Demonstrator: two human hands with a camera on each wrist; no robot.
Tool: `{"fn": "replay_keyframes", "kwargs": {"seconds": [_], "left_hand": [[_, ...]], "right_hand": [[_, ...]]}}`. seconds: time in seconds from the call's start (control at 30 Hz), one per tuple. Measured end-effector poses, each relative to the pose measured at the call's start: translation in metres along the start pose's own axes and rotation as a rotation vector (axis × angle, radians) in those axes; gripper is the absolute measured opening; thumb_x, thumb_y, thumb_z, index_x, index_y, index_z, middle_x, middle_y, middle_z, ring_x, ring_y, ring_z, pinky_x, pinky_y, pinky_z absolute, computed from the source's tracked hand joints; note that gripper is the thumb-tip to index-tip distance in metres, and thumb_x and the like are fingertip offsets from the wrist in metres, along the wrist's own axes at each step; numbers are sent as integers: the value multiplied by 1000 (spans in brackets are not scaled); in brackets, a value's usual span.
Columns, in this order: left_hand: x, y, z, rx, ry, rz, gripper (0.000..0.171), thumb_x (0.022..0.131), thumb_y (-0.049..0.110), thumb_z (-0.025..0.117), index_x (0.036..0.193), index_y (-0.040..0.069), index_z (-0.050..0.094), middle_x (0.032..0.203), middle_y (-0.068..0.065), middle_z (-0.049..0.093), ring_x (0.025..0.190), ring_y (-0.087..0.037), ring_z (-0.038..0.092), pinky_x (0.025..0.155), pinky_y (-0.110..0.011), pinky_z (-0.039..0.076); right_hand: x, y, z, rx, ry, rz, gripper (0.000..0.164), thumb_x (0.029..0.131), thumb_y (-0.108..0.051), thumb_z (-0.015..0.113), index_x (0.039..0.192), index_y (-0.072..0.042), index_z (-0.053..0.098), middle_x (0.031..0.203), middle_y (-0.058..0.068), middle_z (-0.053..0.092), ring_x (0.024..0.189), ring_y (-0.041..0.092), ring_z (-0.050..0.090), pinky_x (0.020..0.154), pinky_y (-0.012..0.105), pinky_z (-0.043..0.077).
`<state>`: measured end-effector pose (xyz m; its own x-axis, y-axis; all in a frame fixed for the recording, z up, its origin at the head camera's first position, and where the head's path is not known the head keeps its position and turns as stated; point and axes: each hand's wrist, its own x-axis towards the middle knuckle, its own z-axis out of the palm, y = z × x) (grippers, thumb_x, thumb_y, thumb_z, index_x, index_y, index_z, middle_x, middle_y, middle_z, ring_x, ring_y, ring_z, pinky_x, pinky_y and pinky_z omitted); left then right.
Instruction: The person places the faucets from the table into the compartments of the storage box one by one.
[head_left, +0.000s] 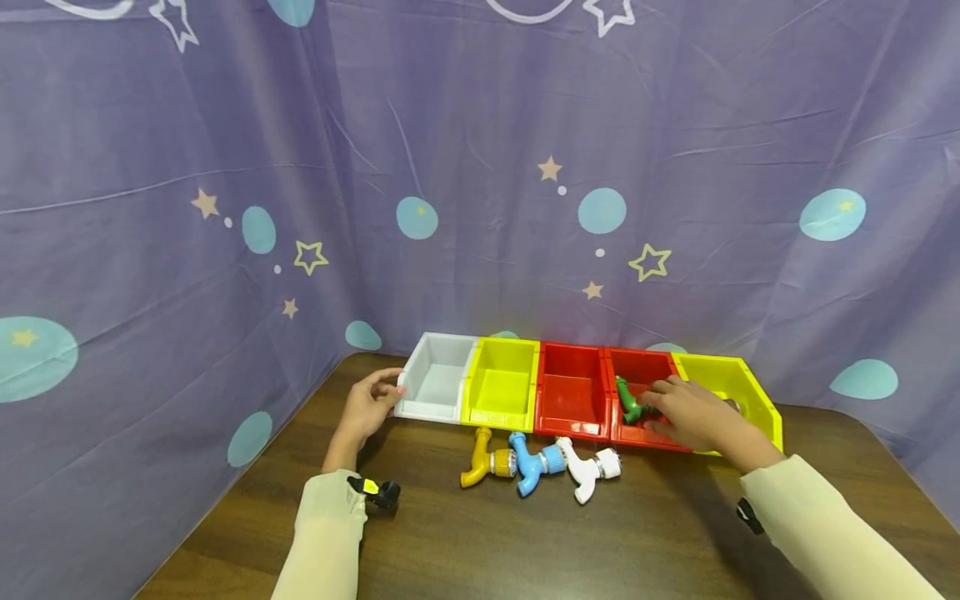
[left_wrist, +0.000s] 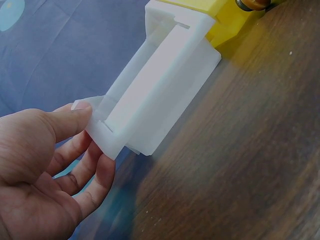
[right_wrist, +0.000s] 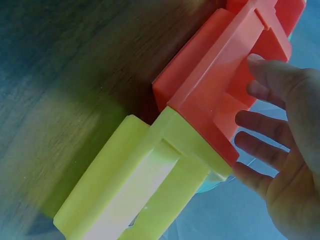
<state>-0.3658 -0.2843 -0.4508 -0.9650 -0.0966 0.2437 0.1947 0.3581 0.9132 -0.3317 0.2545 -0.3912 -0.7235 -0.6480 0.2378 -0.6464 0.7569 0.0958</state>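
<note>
My left hand (head_left: pixel 371 404) is at the left end of a row of plastic bins. It pinches the side rim of the white bin (left_wrist: pixel 145 95), thumb on top and fingers curled against the outside. Over the right-hand red bin (head_left: pixel 645 364) hovers my right hand (head_left: pixel 693 412), its fingers spread and loosely bent. A green tap (head_left: pixel 628 402) lies in that bin, just left of those fingertips; the hand covers part of it. In the right wrist view the fingers (right_wrist: pixel 265 125) show nothing between them, and the green tap is hidden there.
A yellow tap (head_left: pixel 480 462), a blue tap (head_left: pixel 531 465) and a white tap (head_left: pixel 585 471) lie on the wooden table (head_left: pixel 465 542) before the bins. Between the end bins stand a yellow bin (head_left: pixel 502 379) and another red bin (head_left: pixel 572 383). The far-right yellow bin (head_left: pixel 716 375) holds something partly hidden.
</note>
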Motion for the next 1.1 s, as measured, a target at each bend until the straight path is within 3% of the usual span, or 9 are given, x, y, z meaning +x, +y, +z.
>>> {"fn": "replay_keyframes", "kwargs": {"seconds": [0.37, 0.6, 1.1], "left_hand": [[-1, 0, 0, 6, 1, -4, 38, 99, 10, 70, 136, 8, 63, 105, -20, 69, 88, -17, 61, 70, -24, 56], [0, 1, 0, -1, 2, -9, 38, 98, 10, 70, 136, 8, 63, 104, -20, 69, 88, -16, 62, 70, -25, 56], [-2, 3, 0, -21, -11, -13, 39, 99, 10, 69, 137, 7, 62, 107, -23, 68, 89, -17, 62, 72, -25, 57]], "right_hand": [[-12, -19, -9, -22, 59, -81, 36, 86, -27, 84, 115, -11, 73, 109, 5, 67, 100, 29, 59, 86, 53, 53], [-15, -31, 0, -48, 128, -170, 40, 83, -27, 86, 116, -10, 73, 108, 5, 67, 102, 29, 60, 88, 50, 54], [-16, -65, 6, -103, 83, -274, 49, 86, -36, 83, 126, -14, 69, 114, 2, 64, 106, 25, 58, 90, 47, 54]]}}
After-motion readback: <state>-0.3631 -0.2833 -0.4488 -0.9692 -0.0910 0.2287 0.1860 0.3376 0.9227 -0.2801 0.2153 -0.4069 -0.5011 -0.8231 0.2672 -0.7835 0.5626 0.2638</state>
